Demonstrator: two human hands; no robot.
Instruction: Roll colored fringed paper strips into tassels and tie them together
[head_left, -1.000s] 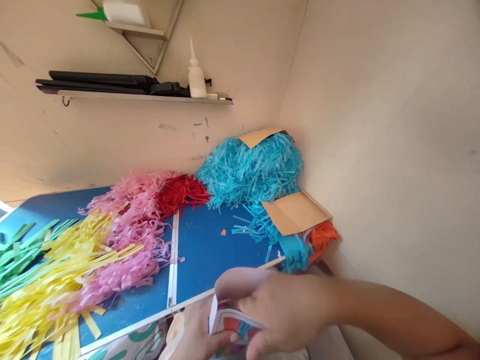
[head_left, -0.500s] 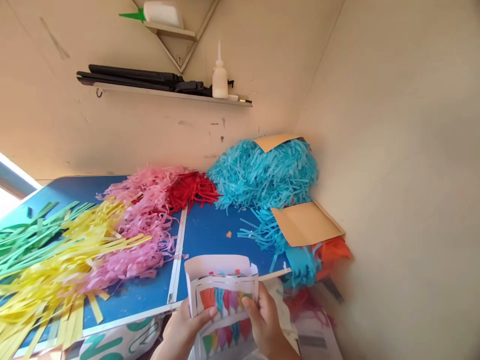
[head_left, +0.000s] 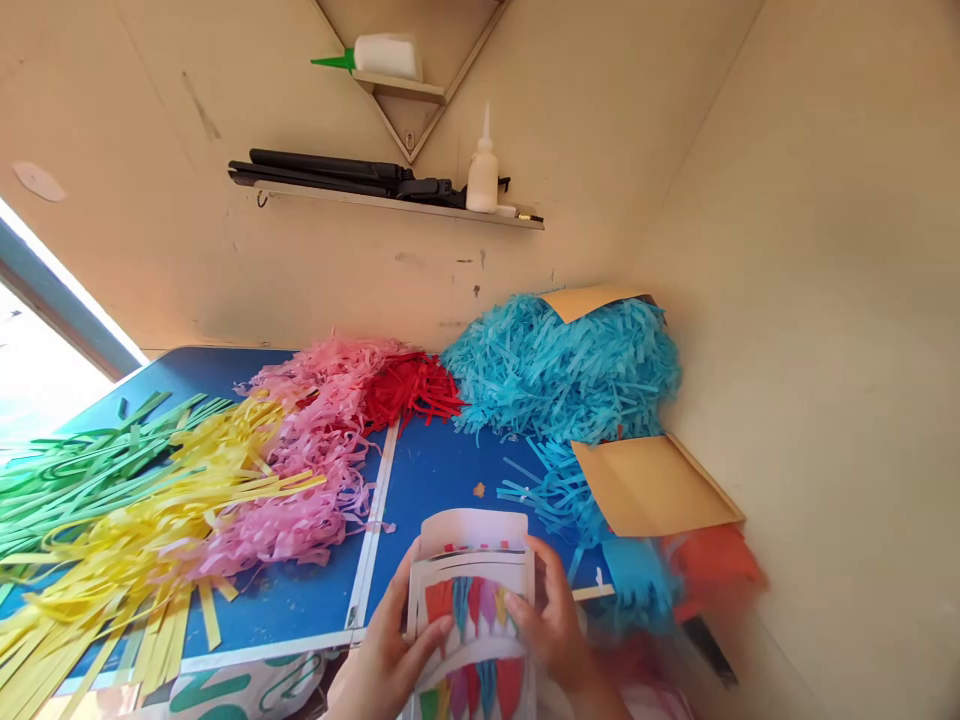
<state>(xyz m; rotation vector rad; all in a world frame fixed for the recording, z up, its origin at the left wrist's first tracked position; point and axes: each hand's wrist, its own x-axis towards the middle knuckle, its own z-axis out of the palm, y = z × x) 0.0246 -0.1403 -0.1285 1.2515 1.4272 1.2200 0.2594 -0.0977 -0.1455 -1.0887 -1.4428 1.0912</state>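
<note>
Holding a printed sheet (head_left: 472, 565) upright at bottom centre of the frame, over the near edge of the blue table (head_left: 442, 470), you grip its sides with left hand (head_left: 384, 650) and right hand (head_left: 553, 622), fingers closed on the paper, and any next move likely calls for keeping it flat.

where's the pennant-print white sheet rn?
Head view, bottom centre: the white paper sheet printed with coloured pennants is held between the left hand and right hand at the near edge of the blue table, right of pink paper strips.
</note>
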